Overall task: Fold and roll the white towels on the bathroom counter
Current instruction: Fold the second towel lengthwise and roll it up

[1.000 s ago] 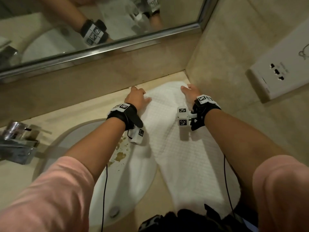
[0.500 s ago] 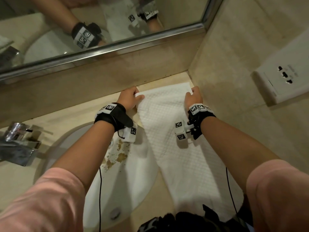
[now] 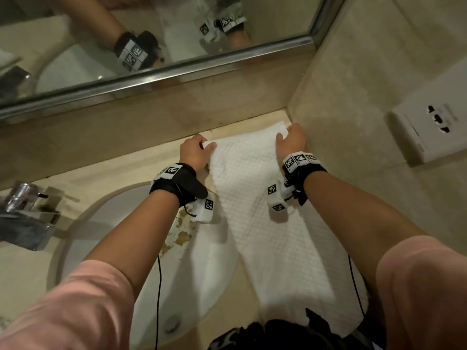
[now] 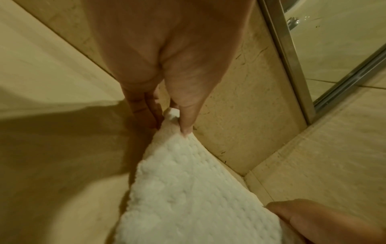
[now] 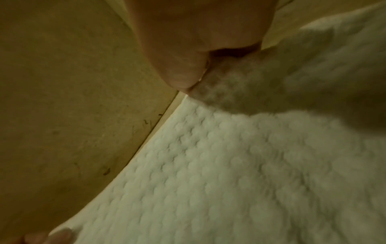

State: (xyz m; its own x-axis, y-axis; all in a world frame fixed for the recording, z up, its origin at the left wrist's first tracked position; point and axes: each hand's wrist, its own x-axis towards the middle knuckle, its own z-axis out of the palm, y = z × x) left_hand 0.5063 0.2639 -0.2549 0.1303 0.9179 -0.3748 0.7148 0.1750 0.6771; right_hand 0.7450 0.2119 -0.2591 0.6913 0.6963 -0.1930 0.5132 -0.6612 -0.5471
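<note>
A white waffle-textured towel (image 3: 265,218) lies lengthwise on the beige counter (image 3: 106,173), stretching from the back wall toward me. My left hand (image 3: 195,154) pinches its far left corner; in the left wrist view the thumb and fingers (image 4: 185,118) squeeze the corner of the towel (image 4: 188,189). My right hand (image 3: 290,142) grips the far right corner beside the side wall, and the right wrist view shows its thumb pressed on the towel (image 5: 229,165) edge. The towel's near end hangs at the counter's front edge.
A white sink basin (image 3: 202,261) with brown stains (image 3: 182,236) lies left of the towel, partly covered by it. A chrome tap (image 3: 25,213) stands at far left. A mirror (image 3: 151,34) runs along the back wall. A wall socket (image 3: 434,127) sits on the right wall.
Both hands drew back from the far rounded end, then took hold of the towel's far corners and spread them; the far edge is now straight and wide.
</note>
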